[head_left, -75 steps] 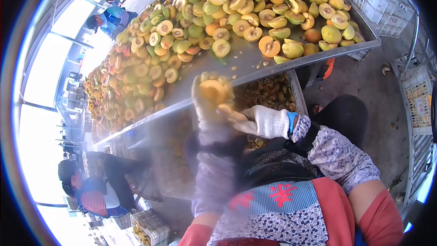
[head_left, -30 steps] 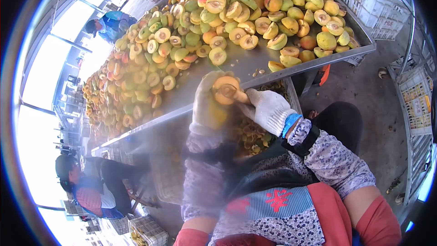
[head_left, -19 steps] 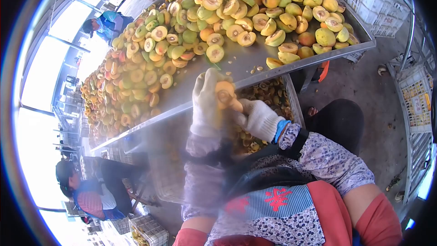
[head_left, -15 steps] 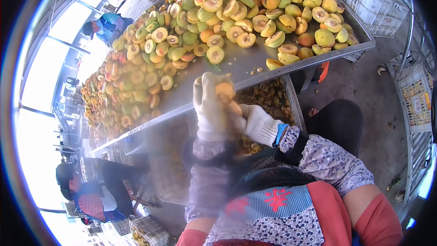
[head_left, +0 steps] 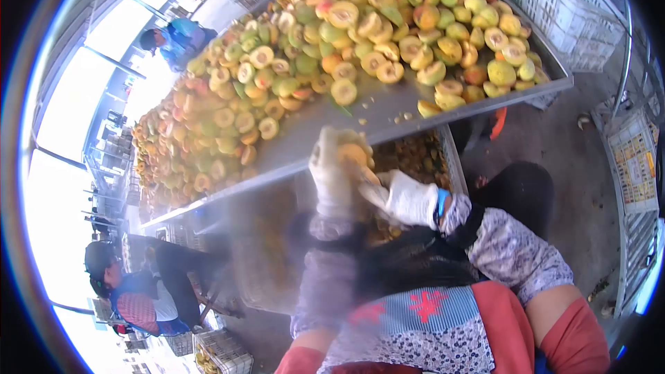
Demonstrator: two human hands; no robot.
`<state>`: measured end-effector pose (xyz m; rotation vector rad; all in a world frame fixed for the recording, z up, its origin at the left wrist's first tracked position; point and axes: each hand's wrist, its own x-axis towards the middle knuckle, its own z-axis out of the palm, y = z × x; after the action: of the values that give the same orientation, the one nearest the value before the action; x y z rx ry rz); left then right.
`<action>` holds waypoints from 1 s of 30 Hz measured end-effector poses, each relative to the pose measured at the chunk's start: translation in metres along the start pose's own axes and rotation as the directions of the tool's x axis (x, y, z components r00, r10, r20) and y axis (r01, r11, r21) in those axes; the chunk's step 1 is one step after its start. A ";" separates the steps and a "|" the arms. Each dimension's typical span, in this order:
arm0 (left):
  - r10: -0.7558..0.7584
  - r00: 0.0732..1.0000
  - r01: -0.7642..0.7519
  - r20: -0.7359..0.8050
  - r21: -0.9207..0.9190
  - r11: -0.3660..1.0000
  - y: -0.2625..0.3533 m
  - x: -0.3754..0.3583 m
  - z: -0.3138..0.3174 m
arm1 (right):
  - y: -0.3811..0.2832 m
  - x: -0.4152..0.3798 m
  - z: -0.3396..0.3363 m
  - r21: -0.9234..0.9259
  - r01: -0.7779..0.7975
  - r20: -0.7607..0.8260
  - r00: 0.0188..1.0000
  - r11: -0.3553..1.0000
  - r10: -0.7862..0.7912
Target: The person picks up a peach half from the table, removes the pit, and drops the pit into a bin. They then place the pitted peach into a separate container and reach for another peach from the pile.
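In a white glove, my left hand [head_left: 334, 176] is closed round an orange-yellow halved fruit [head_left: 355, 154] near the metal table's front edge. My right hand [head_left: 410, 197], gloved too, is closed right beside the fruit; what its fingers grip is blurred and partly hidden. Beyond both hands, halved yellow and green fruits [head_left: 344, 91] lie piled on the metal table [head_left: 395, 100]. Below the table edge, a crate [head_left: 455, 159] holds dark, small pieces.
White plastic crates [head_left: 554, 10] stand at the upper right, and a crate on a rack [head_left: 634, 166] at the right. One person [head_left: 149, 298] sits at the lower left; another [head_left: 181, 41] is at the upper left. Another crate [head_left: 225, 353] is on the floor.
The view has shifted, so the table and people sit slightly differently. Both hands appear slightly lower and further right, still together at the fruit.
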<state>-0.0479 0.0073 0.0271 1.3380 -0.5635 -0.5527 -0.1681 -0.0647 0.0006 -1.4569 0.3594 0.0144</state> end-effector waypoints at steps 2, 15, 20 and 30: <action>0.063 0.996 -0.067 0.058 0.071 0.995 -0.014 0.009 -0.011 | 0.041 0.020 -0.004 -0.373 0.365 -0.038 0.913 0.853 -0.407; 0.016 0.992 -0.015 -0.126 0.007 1.000 -0.016 0.001 -0.012 | 0.045 0.020 0.006 -0.353 0.065 -0.083 0.991 0.933 -0.101; -0.170 0.981 0.167 -0.099 -0.032 0.985 0.005 -0.008 -0.008 | 0.041 0.014 0.003 -0.199 -0.003 0.001 1.000 0.980 0.004; -0.305 0.882 0.206 0.358 0.289 0.935 0.008 0.004 -0.029 | 0.009 -0.014 -0.003 0.108 -0.313 0.306 0.913 0.944 0.268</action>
<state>-0.0252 0.0272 0.0313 1.5563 -0.8118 -1.0184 -0.1843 -0.0633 -0.0046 -1.2141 0.3280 0.4283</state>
